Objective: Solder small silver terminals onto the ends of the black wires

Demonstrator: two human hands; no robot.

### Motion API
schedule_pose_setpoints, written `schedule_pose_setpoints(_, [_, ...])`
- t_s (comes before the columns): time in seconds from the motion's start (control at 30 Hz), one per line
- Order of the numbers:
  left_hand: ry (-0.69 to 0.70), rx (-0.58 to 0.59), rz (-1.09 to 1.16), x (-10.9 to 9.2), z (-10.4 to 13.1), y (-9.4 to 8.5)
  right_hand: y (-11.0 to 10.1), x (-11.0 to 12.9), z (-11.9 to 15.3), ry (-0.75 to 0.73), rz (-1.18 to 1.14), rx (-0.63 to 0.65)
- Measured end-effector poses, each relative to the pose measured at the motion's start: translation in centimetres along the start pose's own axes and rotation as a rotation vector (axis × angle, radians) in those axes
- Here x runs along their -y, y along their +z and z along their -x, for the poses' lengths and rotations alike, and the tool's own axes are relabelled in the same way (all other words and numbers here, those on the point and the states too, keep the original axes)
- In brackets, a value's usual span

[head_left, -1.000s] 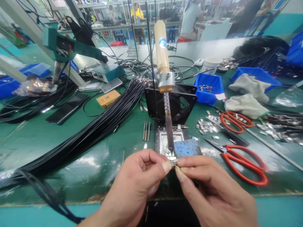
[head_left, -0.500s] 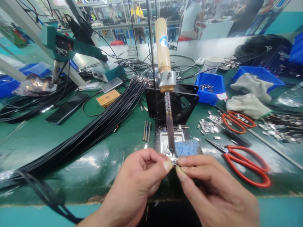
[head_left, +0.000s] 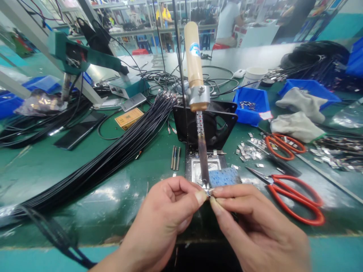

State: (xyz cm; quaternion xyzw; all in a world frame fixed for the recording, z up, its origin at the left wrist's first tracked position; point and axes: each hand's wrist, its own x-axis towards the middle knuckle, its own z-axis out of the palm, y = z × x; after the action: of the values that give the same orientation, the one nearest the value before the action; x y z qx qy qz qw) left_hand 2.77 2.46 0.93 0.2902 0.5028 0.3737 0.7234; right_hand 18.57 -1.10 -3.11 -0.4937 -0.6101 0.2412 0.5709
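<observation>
My left hand (head_left: 172, 211) and my right hand (head_left: 252, 219) meet at the front of the bench, thumbs and fingertips pinched around a tiny metallic piece (head_left: 208, 192). Its shape is mostly covered by the fingertips. Just above it is the lower tip of a soldering iron (head_left: 203, 155), which hangs nearly upright with its wooden handle (head_left: 193, 56) on top, held in a metal clamp (head_left: 199, 97). Behind my fingertips lie a metal tray (head_left: 195, 166) and a blue sponge (head_left: 224, 176). A black fan (head_left: 191, 126) stands behind the iron.
On the left runs a long bundle of black cables (head_left: 99, 166). Red-handled scissors (head_left: 297, 194) lie at the right, near small metal parts (head_left: 249, 151) and gloves (head_left: 296, 126). A blue bin (head_left: 251, 109) stands behind. A green heat gun (head_left: 82, 54) is at the upper left.
</observation>
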Motion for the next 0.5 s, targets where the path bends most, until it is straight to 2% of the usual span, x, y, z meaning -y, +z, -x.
schedule_pose_setpoints(0.5, [0.014, 0.009, 0.026, -0.45, -0.24, -0.02, 0.29, 0.05, -0.39, -0.015, -0.024, -0.018])
